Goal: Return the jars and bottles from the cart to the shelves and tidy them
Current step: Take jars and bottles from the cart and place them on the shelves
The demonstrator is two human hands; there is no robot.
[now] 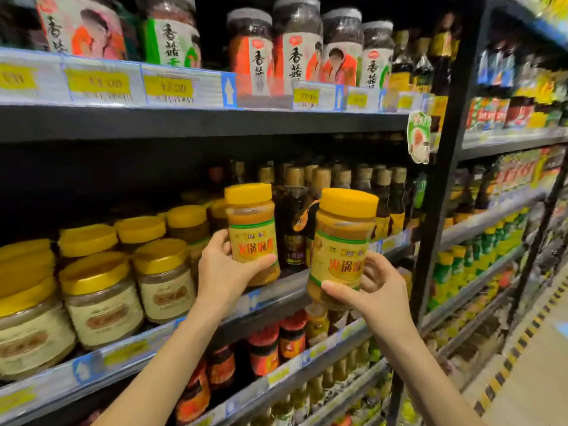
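Note:
I hold two matching yellow-lidded sauce jars with yellow labels and red characters. My left hand grips the lower part of the left jar, which stands upright at the front edge of the middle shelf. My right hand grips the bottom of the right jar and keeps it upright in the air, just in front of the shelf and a little to the right of the other jar.
Gold-lidded jars fill the middle shelf on the left, dark bottles stand behind the held jars. Large jars line the top shelf; red-lidded jars sit below. A black upright divides the bays. The aisle floor lies at right.

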